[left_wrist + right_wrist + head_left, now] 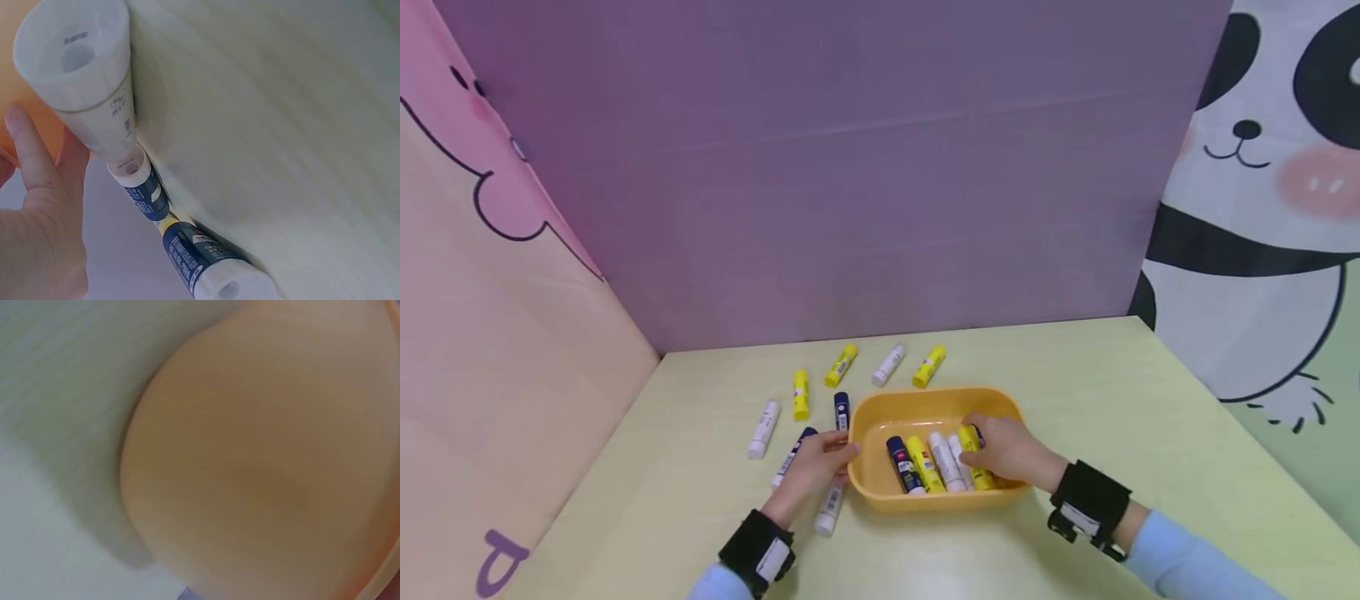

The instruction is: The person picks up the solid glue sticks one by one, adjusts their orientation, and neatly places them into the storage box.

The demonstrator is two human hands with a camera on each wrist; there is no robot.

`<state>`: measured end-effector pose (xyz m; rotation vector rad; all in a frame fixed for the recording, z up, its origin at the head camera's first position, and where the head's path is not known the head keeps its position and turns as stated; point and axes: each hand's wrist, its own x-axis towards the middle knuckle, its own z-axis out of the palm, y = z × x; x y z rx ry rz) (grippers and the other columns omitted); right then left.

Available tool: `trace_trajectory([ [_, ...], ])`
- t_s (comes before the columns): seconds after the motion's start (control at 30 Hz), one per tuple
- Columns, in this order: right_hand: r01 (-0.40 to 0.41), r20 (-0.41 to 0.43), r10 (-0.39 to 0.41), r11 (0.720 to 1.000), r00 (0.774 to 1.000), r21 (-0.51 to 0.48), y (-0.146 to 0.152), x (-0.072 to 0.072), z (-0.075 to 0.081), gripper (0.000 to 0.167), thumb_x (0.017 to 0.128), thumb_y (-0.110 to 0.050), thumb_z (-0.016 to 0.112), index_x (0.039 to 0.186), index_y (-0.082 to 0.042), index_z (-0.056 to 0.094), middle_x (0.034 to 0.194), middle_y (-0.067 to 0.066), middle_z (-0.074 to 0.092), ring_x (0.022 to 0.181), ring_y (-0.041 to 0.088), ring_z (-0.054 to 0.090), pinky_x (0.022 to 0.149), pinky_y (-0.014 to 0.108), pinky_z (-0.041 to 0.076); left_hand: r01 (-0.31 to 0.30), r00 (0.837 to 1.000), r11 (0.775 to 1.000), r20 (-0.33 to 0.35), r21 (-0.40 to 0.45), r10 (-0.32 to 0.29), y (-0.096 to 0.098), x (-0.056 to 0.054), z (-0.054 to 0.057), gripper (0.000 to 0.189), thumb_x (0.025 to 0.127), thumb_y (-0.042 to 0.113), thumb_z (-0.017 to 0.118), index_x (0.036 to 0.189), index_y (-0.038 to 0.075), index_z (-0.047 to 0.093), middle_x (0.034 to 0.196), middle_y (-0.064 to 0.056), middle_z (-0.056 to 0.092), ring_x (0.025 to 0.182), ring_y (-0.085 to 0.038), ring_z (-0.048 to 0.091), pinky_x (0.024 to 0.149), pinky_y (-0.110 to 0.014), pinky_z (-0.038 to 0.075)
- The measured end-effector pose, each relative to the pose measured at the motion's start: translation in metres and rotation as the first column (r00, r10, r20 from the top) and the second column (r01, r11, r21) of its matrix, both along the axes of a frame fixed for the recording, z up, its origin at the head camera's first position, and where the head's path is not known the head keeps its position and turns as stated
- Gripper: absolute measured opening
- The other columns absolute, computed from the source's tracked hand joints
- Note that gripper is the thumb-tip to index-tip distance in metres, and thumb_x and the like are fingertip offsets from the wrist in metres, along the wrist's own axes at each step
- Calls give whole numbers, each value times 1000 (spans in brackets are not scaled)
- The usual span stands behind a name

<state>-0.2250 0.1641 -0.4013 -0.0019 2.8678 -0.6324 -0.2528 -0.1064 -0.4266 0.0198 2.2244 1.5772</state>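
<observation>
At the left end of an orange plastic basket (925,502), my left hand (812,467) grips the rim with thumb and fingers. The left wrist view shows these fingers (36,156) against the orange wall (47,125). My right hand (1011,450) is inside the basket's right end, fingers curled round a glue stick. Its thumb lies over a yellow glue stick (979,477); a dark end shows under the fingers. Left of it lie two white glue sticks (946,462), another yellow glue stick (925,465) and a navy glue stick (905,465), side by side.
Loose glue sticks lie left of and behind the basket: a white one (829,507) by my left hand, navy ones (842,410), another white one (763,429), and several yellow ones (801,394) farther back. A purple partition (880,208) borders the table's far edge.
</observation>
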Motion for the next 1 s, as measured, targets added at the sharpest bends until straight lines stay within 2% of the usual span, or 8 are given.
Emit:
trace_trajectory([
  [0.23,4,28,-3,1000,1000,-17,2,1,-1,60,80,-29,70,129,-5,47,90,8,58,65,15,51,56,24,40,1,1000,1000,0,2,-1,1,1,0,46,91,22,55,132,4,45,114,-13,60,79,-14,63,71,-30,55],
  [0.47,-13,44,13,1000,999,-8,4,1,-1,62,79,-30,71,129,-4,46,93,7,57,73,16,51,63,26,42,-2,1000,1000,-7,-13,2,1,1,0,45,91,22,56,132,5,46,112,-12,61,77,-14,62,69,-29,54],
  [0.7,-10,67,11,1000,998,-9,-4,0,2,64,80,-26,70,133,-1,43,91,9,57,51,15,49,50,22,39,6,1000,1000,-10,-9,-6,1,-2,1,45,92,22,55,132,4,45,114,-13,59,79,-15,62,71,-29,55],
  [0.87,-18,56,18,1000,998,6,-8,0,-3,62,80,-24,70,132,-2,44,102,9,60,67,15,53,64,26,47,-1,1000,1000,-11,-15,1,1,-3,-3,46,90,23,56,131,4,46,115,-13,59,80,-13,62,70,-28,55],
  [0.93,-9,59,9,1000,998,-3,-9,0,-6,61,80,-23,70,131,-2,45,103,9,60,70,16,53,66,28,47,-4,1000,1000,-11,-20,4,1,-3,-5,47,90,23,57,131,4,46,115,-13,60,79,-13,62,69,-27,55],
  [1.0,-6,66,7,1000,998,-15,-10,0,-6,60,80,-23,69,131,-2,45,100,9,59,67,16,54,61,27,48,-8,1000,999,-9,-32,8,1,-3,-5,47,89,24,57,131,5,47,115,-13,60,79,-13,62,69,-27,55],
])
